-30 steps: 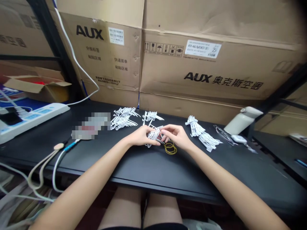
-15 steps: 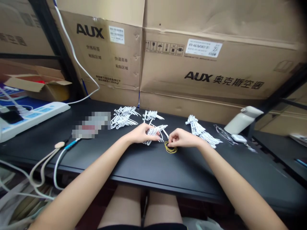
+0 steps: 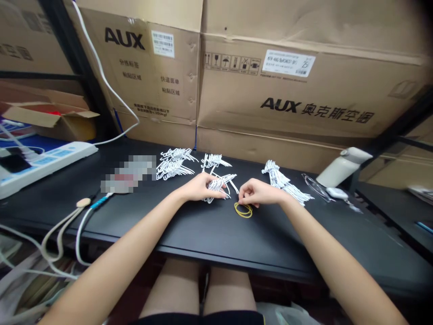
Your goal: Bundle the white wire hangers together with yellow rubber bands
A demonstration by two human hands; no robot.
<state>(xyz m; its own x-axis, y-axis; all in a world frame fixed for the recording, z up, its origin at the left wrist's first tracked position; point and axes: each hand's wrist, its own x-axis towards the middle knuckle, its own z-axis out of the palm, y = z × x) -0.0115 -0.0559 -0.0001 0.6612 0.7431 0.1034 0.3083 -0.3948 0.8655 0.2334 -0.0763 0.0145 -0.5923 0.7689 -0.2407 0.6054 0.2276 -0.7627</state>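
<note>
My left hand (image 3: 199, 186) is closed round a small bundle of white mini hangers (image 3: 221, 183) near the middle of the black table (image 3: 216, 234). My right hand (image 3: 259, 192) sits just to its right, fingers curled in a pinch right over the yellow rubber bands (image 3: 243, 210); whether it holds a band I cannot make out. Other heaps of white hangers lie behind at the left (image 3: 174, 164), in the middle (image 3: 214, 161) and at the right (image 3: 286, 183).
Big AUX cardboard boxes (image 3: 270, 90) wall off the back of the table. A white power strip (image 3: 43, 162) and cables (image 3: 67, 225) lie at the left. A white bottle (image 3: 341, 167), a clear bag and a small white device lie at the right.
My right hand has drawn away from the bundle, curled up and come down over the rubber bands. My left hand keeps hold of the hangers.
</note>
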